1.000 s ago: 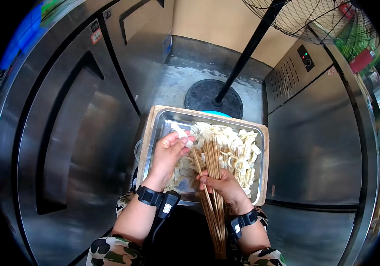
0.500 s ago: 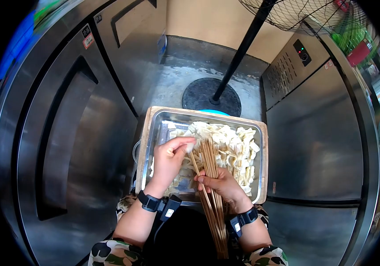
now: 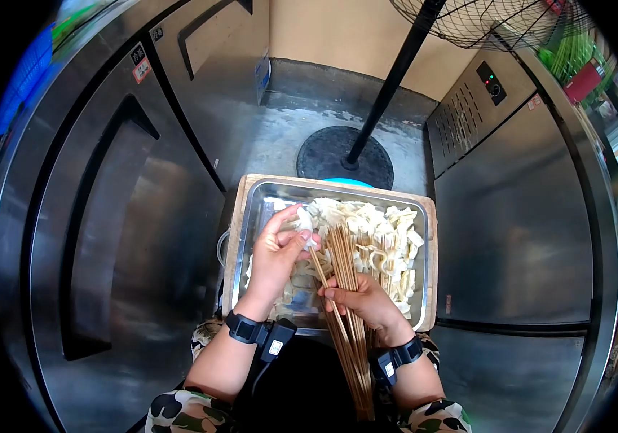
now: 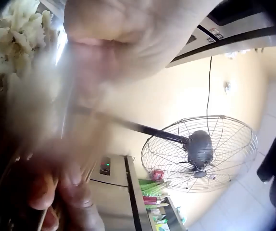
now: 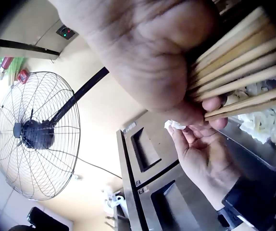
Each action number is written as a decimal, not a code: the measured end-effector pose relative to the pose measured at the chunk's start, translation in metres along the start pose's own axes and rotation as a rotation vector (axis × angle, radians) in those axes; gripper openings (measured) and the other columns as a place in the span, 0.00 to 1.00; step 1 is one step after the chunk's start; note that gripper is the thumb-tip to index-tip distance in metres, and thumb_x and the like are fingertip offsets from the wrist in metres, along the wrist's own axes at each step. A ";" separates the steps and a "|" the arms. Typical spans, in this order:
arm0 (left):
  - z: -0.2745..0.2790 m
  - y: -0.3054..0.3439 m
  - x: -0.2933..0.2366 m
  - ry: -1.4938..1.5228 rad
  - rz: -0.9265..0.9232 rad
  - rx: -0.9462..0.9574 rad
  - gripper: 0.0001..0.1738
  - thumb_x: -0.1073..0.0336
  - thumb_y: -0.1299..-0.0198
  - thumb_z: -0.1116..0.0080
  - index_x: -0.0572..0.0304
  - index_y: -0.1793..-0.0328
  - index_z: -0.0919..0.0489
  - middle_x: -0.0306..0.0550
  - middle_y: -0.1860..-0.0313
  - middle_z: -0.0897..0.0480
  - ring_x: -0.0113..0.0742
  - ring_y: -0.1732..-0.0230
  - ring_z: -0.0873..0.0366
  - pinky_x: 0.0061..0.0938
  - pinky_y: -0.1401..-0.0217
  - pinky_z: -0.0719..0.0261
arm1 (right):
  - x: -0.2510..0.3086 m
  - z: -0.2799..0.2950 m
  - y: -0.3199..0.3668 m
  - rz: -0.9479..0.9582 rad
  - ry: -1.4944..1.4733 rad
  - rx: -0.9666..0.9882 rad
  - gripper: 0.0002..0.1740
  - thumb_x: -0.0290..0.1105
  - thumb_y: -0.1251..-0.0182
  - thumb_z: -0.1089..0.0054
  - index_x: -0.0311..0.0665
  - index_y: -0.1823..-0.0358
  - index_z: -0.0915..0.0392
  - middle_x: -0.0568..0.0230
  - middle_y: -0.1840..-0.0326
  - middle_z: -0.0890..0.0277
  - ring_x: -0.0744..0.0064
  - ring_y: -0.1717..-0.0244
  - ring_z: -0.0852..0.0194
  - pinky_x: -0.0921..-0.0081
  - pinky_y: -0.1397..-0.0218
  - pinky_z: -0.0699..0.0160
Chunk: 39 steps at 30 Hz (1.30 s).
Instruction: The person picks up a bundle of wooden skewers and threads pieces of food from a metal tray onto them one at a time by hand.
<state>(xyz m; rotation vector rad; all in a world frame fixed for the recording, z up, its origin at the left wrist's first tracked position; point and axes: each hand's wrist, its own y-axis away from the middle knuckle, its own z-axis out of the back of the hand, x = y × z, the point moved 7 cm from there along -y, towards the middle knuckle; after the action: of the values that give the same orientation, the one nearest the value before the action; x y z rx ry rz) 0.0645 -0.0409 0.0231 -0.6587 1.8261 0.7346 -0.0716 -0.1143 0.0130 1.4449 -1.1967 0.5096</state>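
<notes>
A thin white piece of food (image 3: pixel 303 219) is pinched between the thumb and fingers of the left hand (image 3: pixel 277 254), over the left part of a metal tray (image 3: pixel 251 204). Beside it, the right hand (image 3: pixel 368 303) grips a bundle of thin wooden sticks (image 3: pixel 352 339); one stick's tip meets the white piece. Pale, folded pieces (image 3: pixel 403 238) lie heaped in the tray, several with sticks among them. In the right wrist view the left hand (image 5: pixel 207 161) holds the white piece (image 5: pixel 175 124) just beyond the right hand (image 5: pixel 152 53). The left wrist view is blurred near the fingers.
The tray stands on a wooden board (image 3: pixel 431 216). Steel cabinets (image 3: pixel 136 216) flank it on the left and right (image 3: pixel 518 216). Beyond it a fan's round black base (image 3: pixel 323 155) stands on the floor, with its pole (image 3: pixel 395 79) rising to a wire cage.
The left hand has turned and shifted slightly down, and its white piece now meets a stick's tip. The right hand keeps its grip on the bundle with little movement.
</notes>
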 end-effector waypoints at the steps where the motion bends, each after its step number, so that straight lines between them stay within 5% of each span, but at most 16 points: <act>1: 0.000 -0.001 0.002 0.020 0.013 0.009 0.26 0.71 0.38 0.48 0.55 0.33 0.38 0.45 0.64 0.17 0.24 0.63 0.21 0.17 0.64 0.25 | -0.001 0.000 0.000 0.000 -0.001 0.000 0.06 0.28 0.38 0.43 0.34 0.62 0.22 0.69 0.77 0.23 0.87 0.80 0.34 0.91 0.76 0.36; 8: 0.000 0.005 -0.005 0.046 0.017 -0.013 0.22 0.68 0.38 0.48 0.53 0.36 0.32 0.44 0.63 0.17 0.25 0.62 0.21 0.18 0.62 0.24 | -0.002 0.000 -0.001 0.010 0.014 -0.001 0.06 0.29 0.37 0.43 0.35 0.62 0.22 0.68 0.76 0.23 0.87 0.79 0.33 0.90 0.76 0.36; 14: 0.003 0.007 0.019 0.171 0.285 0.030 0.13 0.64 0.38 0.45 0.59 0.50 0.23 0.42 0.61 0.18 0.27 0.61 0.21 0.20 0.58 0.25 | -0.003 0.001 -0.002 0.023 0.028 0.004 0.06 0.29 0.37 0.43 0.35 0.62 0.22 0.69 0.76 0.23 0.87 0.79 0.33 0.91 0.76 0.37; 20: -0.005 0.018 0.030 0.190 0.395 0.111 0.14 0.66 0.39 0.45 0.60 0.48 0.25 0.43 0.59 0.19 0.29 0.59 0.21 0.21 0.55 0.25 | -0.003 0.002 -0.001 0.021 0.026 -0.004 0.06 0.29 0.36 0.44 0.36 0.62 0.23 0.70 0.75 0.23 0.87 0.79 0.33 0.90 0.76 0.37; 32: -0.002 0.005 0.022 0.392 0.259 0.076 0.15 0.68 0.39 0.46 0.63 0.46 0.26 0.47 0.57 0.20 0.31 0.55 0.22 0.25 0.50 0.24 | 0.001 -0.001 -0.001 0.039 -0.004 0.010 0.06 0.28 0.36 0.44 0.34 0.62 0.23 0.69 0.76 0.23 0.86 0.79 0.33 0.90 0.75 0.36; 39: 0.001 0.007 0.010 0.056 -0.026 -0.039 0.11 0.71 0.39 0.46 0.65 0.52 0.22 0.45 0.59 0.18 0.25 0.60 0.21 0.18 0.57 0.24 | 0.002 -0.002 -0.001 0.013 -0.007 0.000 0.06 0.27 0.37 0.44 0.32 0.62 0.23 0.68 0.76 0.23 0.86 0.79 0.33 0.90 0.74 0.35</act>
<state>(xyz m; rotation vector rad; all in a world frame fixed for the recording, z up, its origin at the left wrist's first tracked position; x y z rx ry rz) 0.0561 -0.0367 0.0144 -0.7337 1.8544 0.7426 -0.0697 -0.1136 0.0145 1.4404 -1.2123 0.5143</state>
